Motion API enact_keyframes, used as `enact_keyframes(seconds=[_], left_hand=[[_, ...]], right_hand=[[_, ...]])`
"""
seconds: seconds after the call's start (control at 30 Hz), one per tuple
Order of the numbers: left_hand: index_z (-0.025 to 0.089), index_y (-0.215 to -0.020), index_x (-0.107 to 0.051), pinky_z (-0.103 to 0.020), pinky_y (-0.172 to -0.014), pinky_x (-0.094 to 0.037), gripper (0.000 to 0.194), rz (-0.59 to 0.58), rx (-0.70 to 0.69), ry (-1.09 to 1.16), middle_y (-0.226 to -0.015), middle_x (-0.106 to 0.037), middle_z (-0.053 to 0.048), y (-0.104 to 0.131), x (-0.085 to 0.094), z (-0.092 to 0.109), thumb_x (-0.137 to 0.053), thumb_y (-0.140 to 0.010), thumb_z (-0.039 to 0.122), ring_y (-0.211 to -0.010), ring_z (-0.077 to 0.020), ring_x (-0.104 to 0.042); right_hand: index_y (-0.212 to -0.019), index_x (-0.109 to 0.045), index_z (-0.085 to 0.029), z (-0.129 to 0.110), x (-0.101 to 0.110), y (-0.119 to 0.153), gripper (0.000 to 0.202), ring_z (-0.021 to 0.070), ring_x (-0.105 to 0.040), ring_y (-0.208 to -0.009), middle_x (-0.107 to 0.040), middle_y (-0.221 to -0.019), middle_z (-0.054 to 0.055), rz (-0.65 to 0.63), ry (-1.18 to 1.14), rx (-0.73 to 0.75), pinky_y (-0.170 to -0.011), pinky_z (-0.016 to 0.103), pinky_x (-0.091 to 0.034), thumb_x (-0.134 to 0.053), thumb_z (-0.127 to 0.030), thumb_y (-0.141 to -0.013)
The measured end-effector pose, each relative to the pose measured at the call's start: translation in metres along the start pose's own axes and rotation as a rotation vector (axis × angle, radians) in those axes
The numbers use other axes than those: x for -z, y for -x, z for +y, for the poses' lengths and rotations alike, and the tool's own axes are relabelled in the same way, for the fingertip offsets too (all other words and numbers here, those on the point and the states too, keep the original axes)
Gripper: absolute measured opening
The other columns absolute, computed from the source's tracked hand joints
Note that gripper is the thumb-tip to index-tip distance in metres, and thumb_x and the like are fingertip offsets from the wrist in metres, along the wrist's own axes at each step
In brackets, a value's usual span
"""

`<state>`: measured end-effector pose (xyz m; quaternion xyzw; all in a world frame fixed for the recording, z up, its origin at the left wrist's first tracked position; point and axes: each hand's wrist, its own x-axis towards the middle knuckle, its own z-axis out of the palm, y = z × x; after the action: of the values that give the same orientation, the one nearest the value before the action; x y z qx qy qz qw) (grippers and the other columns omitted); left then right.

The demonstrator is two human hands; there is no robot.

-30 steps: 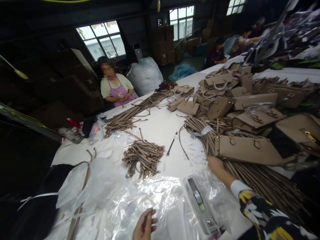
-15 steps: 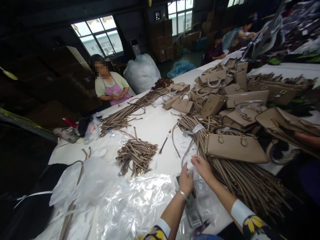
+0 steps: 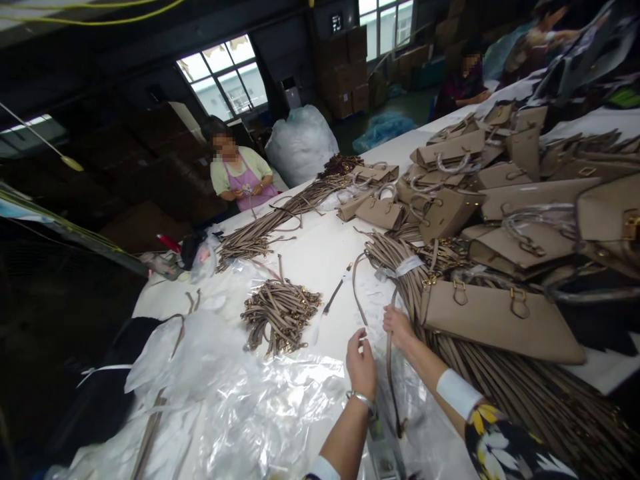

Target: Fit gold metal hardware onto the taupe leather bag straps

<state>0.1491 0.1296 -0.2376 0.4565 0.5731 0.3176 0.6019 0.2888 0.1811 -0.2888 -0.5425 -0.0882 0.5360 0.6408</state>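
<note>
Beside the strap bundle (image 3: 386, 255), the right hand (image 3: 401, 327) pinches a single strap (image 3: 389, 370) in its fingers over the bench (image 3: 306, 244).
Separating it looks like the step; the next move likely calls for the left hand (image 3: 361, 365), fingers loosely curled, seemingly empty, to close on it.

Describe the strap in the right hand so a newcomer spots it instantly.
On the white table, find the long beige handbag lying across the strap bundle. Just left of it in the picture, the right hand holds a brown strap. Unlike the bundled ones, it hangs singly below the fingers.
</note>
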Motion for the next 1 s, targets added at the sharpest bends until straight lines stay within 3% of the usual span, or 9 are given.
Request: enact_keyframes(seconds=[0.07, 0.17, 0.3, 0.43, 0.5, 0.63, 0.87, 0.93, 1.0], left_hand=[[0.015, -0.128, -0.056, -0.033, -0.107, -0.036, 0.044, -0.012, 0.044, 0.031, -0.142, -0.05, -0.013, -0.006, 0.0, 0.004, -0.053, -0.089, 0.036, -0.133, -0.0239, -0.044], [0.01, -0.11, -0.067, -0.037, -0.098, -0.043, 0.041, -0.165, 0.178, 0.11, -0.114, -0.068, -0.016, -0.009, -0.016, 0.008, -0.057, -0.087, 0.043, -0.114, -0.0272, -0.059], [0.008, -0.11, -0.064, -0.032, -0.075, -0.053, 0.043, -0.336, 0.372, 0.283, -0.085, -0.071, -0.011, -0.005, -0.046, 0.018, -0.056, -0.089, 0.045, -0.077, -0.0197, -0.068], [0.007, -0.112, -0.059, -0.016, -0.047, -0.043, 0.036, -0.381, 0.488, 0.481, -0.072, -0.059, -0.002, -0.003, -0.043, 0.036, -0.052, -0.094, 0.038, -0.048, -0.0059, -0.05], [0.007, -0.107, -0.06, -0.011, -0.038, -0.03, 0.03, -0.411, 0.491, 0.577, -0.065, -0.048, 0.003, -0.001, -0.028, 0.047, -0.056, -0.092, 0.033, -0.042, -0.0021, -0.037], [0.006, -0.106, -0.06, -0.01, -0.033, -0.013, 0.027, -0.475, 0.467, 0.721, -0.057, -0.029, 0.009, 0.021, 0.017, 0.064, -0.059, -0.09, 0.028, -0.04, -0.0015, -0.019], [0.008, -0.098, -0.063, -0.012, -0.034, -0.007, 0.034, -0.471, 0.359, 0.76, -0.049, -0.02, 0.012, 0.107, 0.133, 0.074, -0.068, -0.083, 0.039, -0.042, -0.003, -0.006], [0.01, -0.094, -0.064, -0.012, -0.036, -0.008, 0.034, -0.435, 0.282, 0.701, -0.049, -0.02, 0.012, 0.134, 0.163, 0.078, -0.068, -0.083, 0.042, -0.043, -0.0034, -0.006], [0.011, -0.092, -0.064, -0.014, -0.037, -0.01, 0.034, -0.424, 0.228, 0.596, -0.049, -0.021, 0.011, 0.157, 0.186, 0.081, -0.065, -0.085, 0.044, -0.043, -0.0039, -0.008]], right_hand=[[-0.103, -0.059, -0.014, -0.001, 0.01, 0.023, 0.025, 0.0091, -0.056, -0.059, -0.06, -0.083, 0.0, 0.002, -0.027, -0.069, -0.051, 0.022, -0.049, -0.054, -0.037, -0.096], [-0.082, -0.053, -0.016, -0.002, 0.026, 0.074, 0.027, 0.0038, -0.031, -0.039, -0.04, -0.056, -0.009, -0.026, -0.036, -0.178, -0.035, 0.014, -0.025, -0.056, -0.041, -0.093], [-0.072, -0.044, -0.02, 0.011, 0.033, 0.158, 0.044, 0.0015, -0.019, -0.035, -0.029, -0.048, -0.013, -0.114, 0.002, -0.367, -0.034, 0.012, -0.012, -0.074, -0.053, -0.071], [-0.069, -0.04, -0.023, 0.026, 0.038, 0.218, 0.07, 0.0024, -0.015, -0.03, -0.029, -0.039, -0.013, -0.394, 0.126, -0.609, -0.031, 0.016, -0.007, -0.068, -0.083, -0.047], [-0.069, -0.038, -0.024, 0.026, 0.043, 0.232, 0.075, 0.0028, -0.013, -0.029, -0.027, -0.036, -0.013, -0.497, 0.221, -0.616, -0.031, 0.018, -0.007, -0.057, -0.092, -0.046], [-0.07, -0.043, -0.022, 0.013, 0.048, 0.253, 0.071, 0.004, -0.011, -0.033, -0.023, -0.037, -0.013, -0.566, 0.428, -0.425, -0.036, 0.022, -0.007, -0.045, -0.092, -0.062], [-0.078, -0.061, -0.015, -0.013, 0.023, 0.291, 0.06, 0.0086, -0.034, -0.047, -0.045, -0.053, -0.005, -0.675, 0.717, -0.255, -0.047, 0.022, -0.024, -0.043, -0.072, -0.086], [-0.091, -0.067, -0.015, -0.019, 0.01, 0.298, 0.054, 0.012, -0.049, -0.055, -0.06, -0.064, -0.001, -0.701, 0.674, -0.232, -0.054, 0.023, -0.036, -0.048, -0.066, -0.088], [-0.116, -0.064, -0.018, -0.022, -0.01, 0.301, 0.053, 0.0188, -0.064, -0.081, -0.071, -0.093, 0.006, -0.688, 0.498, -0.247, -0.076, 0.029, -0.047, -0.05, -0.062, -0.089]])
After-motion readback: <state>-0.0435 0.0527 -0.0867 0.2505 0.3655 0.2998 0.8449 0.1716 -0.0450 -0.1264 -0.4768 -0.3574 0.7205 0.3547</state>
